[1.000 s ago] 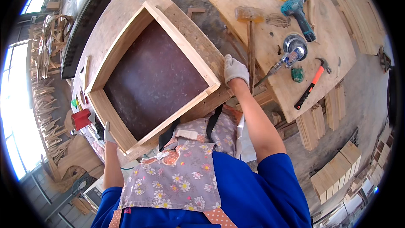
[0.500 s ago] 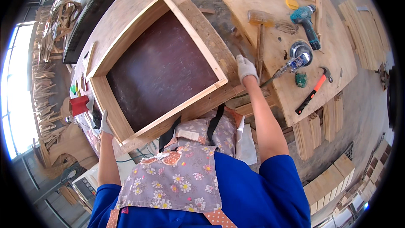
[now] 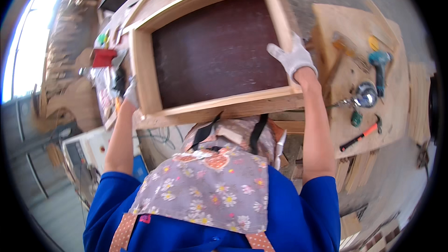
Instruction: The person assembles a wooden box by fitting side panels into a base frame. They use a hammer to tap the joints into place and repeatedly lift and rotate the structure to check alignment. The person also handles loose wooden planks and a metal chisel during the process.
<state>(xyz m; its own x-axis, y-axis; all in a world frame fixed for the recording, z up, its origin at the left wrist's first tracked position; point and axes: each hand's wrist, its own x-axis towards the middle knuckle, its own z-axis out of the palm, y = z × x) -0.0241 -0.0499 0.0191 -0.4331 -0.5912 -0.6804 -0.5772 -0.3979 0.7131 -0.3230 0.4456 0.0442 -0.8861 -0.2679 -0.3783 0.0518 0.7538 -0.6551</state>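
Note:
A pale wooden frame [image 3: 148, 72] with a bowed far side lies on the workbench in front of me. Inside its walls shows a dark reddish-brown surface [image 3: 217, 51]. My right hand [image 3: 298, 59], in a whitish glove, straddles the frame's right wall near the close corner. Its thumb stretches inward over the dark surface, while the fingers lie along the wall and its outer side. On the left, my gloved left hand [image 3: 132, 94] rests against the outside of the left wall, fingers extended along it; it is blurred and partly hidden.
A second wooden table stands at the right. On it lie a mallet [image 3: 343, 44], a teal cordless drill [image 3: 381, 67], a round sander [image 3: 365, 94] and a hammer [image 3: 361, 137]. Left of the frame are a red object [image 3: 103, 58] and a loose wood strip [image 3: 137, 10].
My right hand has come from beside the bench onto the frame's right wall, its thumb now spread. The view has turned, so the frame sits straighter before me. My left hand stays at the left wall.

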